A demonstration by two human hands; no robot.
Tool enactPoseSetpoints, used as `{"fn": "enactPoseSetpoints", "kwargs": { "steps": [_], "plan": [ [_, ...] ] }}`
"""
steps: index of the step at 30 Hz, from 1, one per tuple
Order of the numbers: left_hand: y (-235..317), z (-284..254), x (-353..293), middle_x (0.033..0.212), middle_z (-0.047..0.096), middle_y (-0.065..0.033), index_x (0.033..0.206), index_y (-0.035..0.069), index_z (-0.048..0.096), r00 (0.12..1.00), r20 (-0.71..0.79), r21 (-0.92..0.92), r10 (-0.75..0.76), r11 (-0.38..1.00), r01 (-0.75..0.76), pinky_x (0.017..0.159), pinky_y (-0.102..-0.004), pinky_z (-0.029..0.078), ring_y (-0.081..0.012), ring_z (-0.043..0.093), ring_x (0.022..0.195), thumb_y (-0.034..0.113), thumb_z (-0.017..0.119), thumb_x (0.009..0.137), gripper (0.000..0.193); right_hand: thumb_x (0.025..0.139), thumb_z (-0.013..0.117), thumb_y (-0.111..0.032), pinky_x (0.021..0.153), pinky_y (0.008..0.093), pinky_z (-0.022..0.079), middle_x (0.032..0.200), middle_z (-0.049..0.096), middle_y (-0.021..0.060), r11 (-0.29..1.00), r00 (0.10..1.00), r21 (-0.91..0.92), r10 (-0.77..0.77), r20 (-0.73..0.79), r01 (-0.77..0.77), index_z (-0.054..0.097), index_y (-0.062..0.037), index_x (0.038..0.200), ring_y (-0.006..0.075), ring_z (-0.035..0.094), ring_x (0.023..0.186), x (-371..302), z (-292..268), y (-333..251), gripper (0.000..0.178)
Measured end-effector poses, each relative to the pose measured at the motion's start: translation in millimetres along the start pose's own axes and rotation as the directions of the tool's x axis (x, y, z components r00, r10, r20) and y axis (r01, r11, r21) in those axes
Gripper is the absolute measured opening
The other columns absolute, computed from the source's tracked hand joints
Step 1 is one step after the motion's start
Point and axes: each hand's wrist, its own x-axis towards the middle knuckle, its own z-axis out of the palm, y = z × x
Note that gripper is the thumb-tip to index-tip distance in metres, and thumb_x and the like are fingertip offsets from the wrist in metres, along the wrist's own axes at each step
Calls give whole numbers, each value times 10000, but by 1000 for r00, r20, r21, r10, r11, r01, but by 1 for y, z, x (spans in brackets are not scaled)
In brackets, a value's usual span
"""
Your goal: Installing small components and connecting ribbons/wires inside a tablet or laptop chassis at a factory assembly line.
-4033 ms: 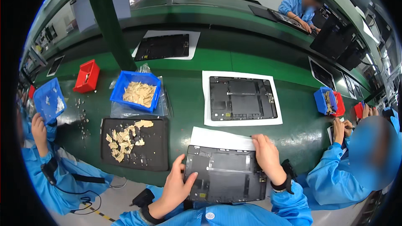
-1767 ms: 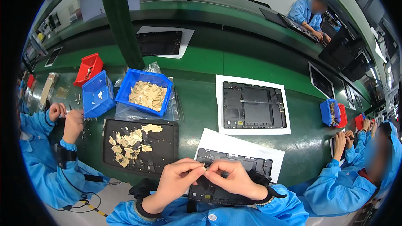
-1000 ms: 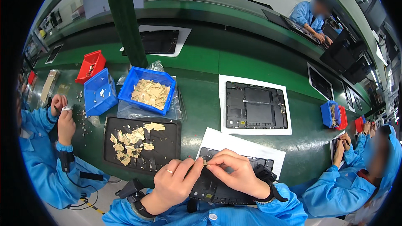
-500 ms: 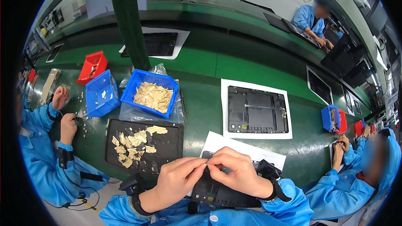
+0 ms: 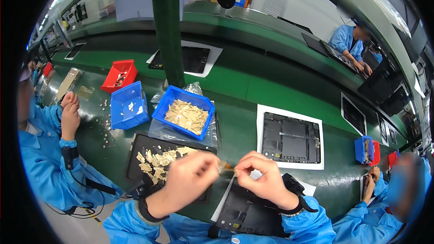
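Above the near edge of the bench, my left hand [image 5: 192, 176] is closed with curled fingers, smeared by motion. My right hand [image 5: 262, 178] pinches one end of a small amber strip [image 5: 227, 166], which shows blurred between the two hands. What the left fingers hold cannot be made out. Below them, partly under my right hand and sleeve, a black tablet housing [image 5: 246, 210] lies on a white sheet [image 5: 221, 208]. Behind my left hand is a black tray [image 5: 135, 147] with torn beige pieces [image 5: 158, 165].
A blue bin [image 5: 185, 115] full of beige pieces stands on a plastic bag, beside another blue bin [image 5: 129, 106] and a red bin [image 5: 120, 76]. Another tablet housing [image 5: 291, 138] lies at right. Co-workers sit left and right; a green post [image 5: 167, 31] rises ahead.
My hands, whose fingertips met over the housing, have drawn apart, and the amber strip now shows between them. The whole view has shifted, with the bench things further right.
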Motion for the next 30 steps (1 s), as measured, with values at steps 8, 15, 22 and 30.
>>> {"fn": "enactPoseSetpoints", "kwargs": {
  "steps": [8, 15, 22, 30],
  "plan": [
    [-64, -40, 50, 819, 622, -104, 878, -7, 649, 957, -48, 821, 285, 557, -124, 681, -354, 467, -292, 581, 772, 6, 636, 755, 124, 792, 648, -36, 586, 221, 445, 789, 596, 34, 997, 989, -28, 66, -134, -71, 645, -4, 819, 82, 558, 665, 12, -9, 13, 42],
    [1, 10, -3, 856, 657, -101, 884, 11, 654, 956, -1, 315, 295, 907, -279, 648, -339, 478, -256, 613, 774, 31, 742, 701, 205, 795, 663, -40, 585, 223, 444, 795, 593, 35, 996, 996, -43, 71, -49, -73, 647, -3, 840, 82, 548, 666, 12, 3, 5, 61],
    [-8, 11, -7, 803, 641, -42, 876, 46, 649, 969, 62, 221, 240, 943, -248, 652, -330, 485, -227, 595, 718, 46, 734, 703, 192, 812, 656, -68, 580, 241, 462, 798, 597, 54, 986, 998, -161, -55, -22, 51, 634, -7, 847, 114, 571, 644, 4, 7, 2, 73],
    [-16, -1, -15, 840, 601, -18, 900, 75, 652, 803, 162, 570, 574, 610, -551, 566, -292, 398, -167, 548, 710, 132, 676, 687, 222, 926, 593, -213, 646, 244, 523, 787, 614, 44, 482, 737, 557, 451, 504, -676, 610, -8, 986, 109, 606, 681, 3, 0, 10, 214]
  ]
}}
